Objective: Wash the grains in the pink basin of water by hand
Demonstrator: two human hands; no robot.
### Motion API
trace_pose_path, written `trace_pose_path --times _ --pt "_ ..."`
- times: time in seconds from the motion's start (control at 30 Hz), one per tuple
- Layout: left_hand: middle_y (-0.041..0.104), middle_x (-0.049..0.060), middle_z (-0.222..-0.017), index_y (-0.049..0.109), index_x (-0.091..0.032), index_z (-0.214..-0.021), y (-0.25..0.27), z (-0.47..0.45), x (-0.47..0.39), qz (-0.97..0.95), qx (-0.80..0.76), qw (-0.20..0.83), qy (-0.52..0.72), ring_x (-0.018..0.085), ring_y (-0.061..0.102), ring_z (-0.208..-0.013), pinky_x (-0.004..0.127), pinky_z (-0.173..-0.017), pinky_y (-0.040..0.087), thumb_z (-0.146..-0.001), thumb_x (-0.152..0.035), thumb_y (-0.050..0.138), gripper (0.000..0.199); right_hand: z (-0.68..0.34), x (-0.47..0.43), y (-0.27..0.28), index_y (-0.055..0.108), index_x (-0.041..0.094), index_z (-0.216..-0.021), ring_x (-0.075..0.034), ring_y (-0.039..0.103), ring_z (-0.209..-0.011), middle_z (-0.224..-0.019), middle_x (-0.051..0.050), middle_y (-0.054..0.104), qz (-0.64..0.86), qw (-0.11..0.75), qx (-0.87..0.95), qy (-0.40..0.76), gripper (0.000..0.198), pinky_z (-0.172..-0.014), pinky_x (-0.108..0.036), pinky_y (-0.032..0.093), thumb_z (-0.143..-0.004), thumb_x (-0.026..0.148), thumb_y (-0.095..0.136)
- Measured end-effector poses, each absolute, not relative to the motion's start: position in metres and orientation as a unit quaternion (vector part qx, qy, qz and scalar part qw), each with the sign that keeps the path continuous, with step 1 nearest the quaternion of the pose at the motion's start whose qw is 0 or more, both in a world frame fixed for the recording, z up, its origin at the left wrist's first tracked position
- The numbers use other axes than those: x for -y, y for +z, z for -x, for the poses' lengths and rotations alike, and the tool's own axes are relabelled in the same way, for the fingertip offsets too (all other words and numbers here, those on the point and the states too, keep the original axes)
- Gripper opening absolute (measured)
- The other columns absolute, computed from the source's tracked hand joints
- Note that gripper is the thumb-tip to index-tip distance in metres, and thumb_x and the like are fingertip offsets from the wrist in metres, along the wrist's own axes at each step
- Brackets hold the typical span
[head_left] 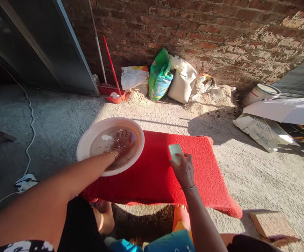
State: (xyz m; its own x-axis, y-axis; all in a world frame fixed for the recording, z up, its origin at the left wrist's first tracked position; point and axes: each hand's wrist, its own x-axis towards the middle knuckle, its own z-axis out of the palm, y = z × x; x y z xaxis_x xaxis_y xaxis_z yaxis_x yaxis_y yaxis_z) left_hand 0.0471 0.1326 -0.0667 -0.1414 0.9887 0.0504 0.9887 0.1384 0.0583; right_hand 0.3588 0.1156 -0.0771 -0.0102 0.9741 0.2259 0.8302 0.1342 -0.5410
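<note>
My left hand (122, 141) is down in the cloudy water of a wide pale basin (82, 145), fingers stretched out and partly under the surface. The basin stands on the left end of a red fleecy cloth (154, 182). Over the right half of that cloth, my right hand (184, 169) grips a pale green slab (175, 150) with rounded corners, shaped like a phone. Thumb and fingers are on its lower part; whether it rests on the cloth I cannot tell.
Against the brick wall stand a green sack (160, 78), a white sack (183, 82) and a red dustpan (117, 98). At right are a bucket (262, 92) and a wooden block (275, 225). A white cable (32, 119) runs along the floor at left.
</note>
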Motion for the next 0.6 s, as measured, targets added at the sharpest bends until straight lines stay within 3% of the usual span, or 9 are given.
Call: trace_pose_path --times 0.27,0.4,0.6 --pt "0.051 0.014 -0.129 0.053 -0.020 -0.117 -0.069 -0.049 -0.136 -0.652 -0.758 -0.013 0.016 0.030 0.041 -0.118 0.046 -0.095 0.035 -0.091 -0.036 0.046 0.031 -0.267 -0.134 -0.071 0.067 0.021 -0.113 -0.024 0.056 -0.097 -0.116 -0.012 0.052 0.572 0.209 0.773 0.177 0.037 -0.085 -0.037 0.046 -0.081 0.038 0.067" --pt "0.051 0.013 -0.129 0.051 -0.019 -0.117 -0.068 -0.051 -0.136 -0.642 -0.766 -0.013 0.005 0.029 0.042 -0.115 0.046 -0.094 0.036 -0.094 -0.035 0.042 0.029 -0.289 -0.145 -0.076 0.067 0.023 -0.115 -0.022 0.056 -0.093 -0.117 -0.011 0.052 0.594 0.191 0.762 0.173 0.037 -0.083 -0.036 0.046 -0.081 0.037 0.067" --pt "0.055 0.011 -0.125 0.052 -0.023 -0.116 -0.064 -0.051 -0.137 -0.654 -0.756 -0.005 0.000 0.031 0.039 -0.118 0.047 -0.096 0.033 -0.093 -0.037 0.044 0.028 -0.367 -0.168 -0.088 0.069 0.023 -0.108 -0.018 0.052 -0.087 -0.112 -0.009 0.053 0.674 0.251 0.676 0.161 0.037 -0.079 -0.033 0.046 -0.074 0.039 0.068"
